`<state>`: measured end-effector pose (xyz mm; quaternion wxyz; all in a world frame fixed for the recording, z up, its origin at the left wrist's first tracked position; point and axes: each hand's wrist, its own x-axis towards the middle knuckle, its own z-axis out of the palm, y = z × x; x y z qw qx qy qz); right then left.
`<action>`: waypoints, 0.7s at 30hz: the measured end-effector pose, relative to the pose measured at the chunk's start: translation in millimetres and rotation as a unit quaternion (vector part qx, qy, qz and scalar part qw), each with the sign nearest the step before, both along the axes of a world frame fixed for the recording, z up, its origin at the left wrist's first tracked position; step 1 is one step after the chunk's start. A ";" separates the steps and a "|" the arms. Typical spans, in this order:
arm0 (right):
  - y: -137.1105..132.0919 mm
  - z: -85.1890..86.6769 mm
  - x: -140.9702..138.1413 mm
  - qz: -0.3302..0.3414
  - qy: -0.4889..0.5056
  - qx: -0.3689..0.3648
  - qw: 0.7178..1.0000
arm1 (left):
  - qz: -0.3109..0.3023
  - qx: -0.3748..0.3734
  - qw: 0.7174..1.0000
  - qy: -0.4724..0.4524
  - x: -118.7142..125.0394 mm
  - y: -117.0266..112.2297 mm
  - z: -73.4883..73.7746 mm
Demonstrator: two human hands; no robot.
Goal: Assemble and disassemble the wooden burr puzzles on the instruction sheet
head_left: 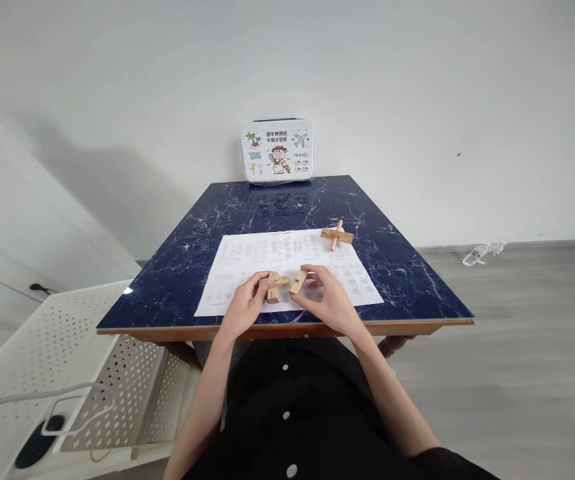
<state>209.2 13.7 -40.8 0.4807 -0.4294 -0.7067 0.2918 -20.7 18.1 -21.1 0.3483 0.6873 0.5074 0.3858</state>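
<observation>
On a dark blue marble-pattern table [192,253] lies a white printed sheet [247,257]. Over its near edge my left hand [244,308] is closed on a small cluster of joined wooden puzzle blocks [277,287]. My right hand [327,300] pinches a single wooden block [298,281] just to the right of that cluster, close to it. A cross-shaped wooden puzzle [336,235] rests at the sheet's far right corner, beyond both hands.
A white box with cartoon travel pictures [277,151] stands against the wall at the table's far edge. A white perforated cart [67,373] with a cable sits at my left. Plastic bottles [482,253] lie on the grey floor by the right wall.
</observation>
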 end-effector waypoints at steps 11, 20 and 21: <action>-6.2 6.3 0.9 0.095 0.018 0.049 0.994 | 0.028 0.000 0.999 0.022 8.4 -2.4 5.0; -9.5 8.1 -1.1 0.089 -0.014 0.087 0.992 | 0.017 0.004 0.999 0.036 10.8 -4.1 4.7; -9.4 7.2 -1.4 0.089 -0.022 0.094 0.991 | 0.011 0.006 0.999 0.038 10.9 -4.4 5.0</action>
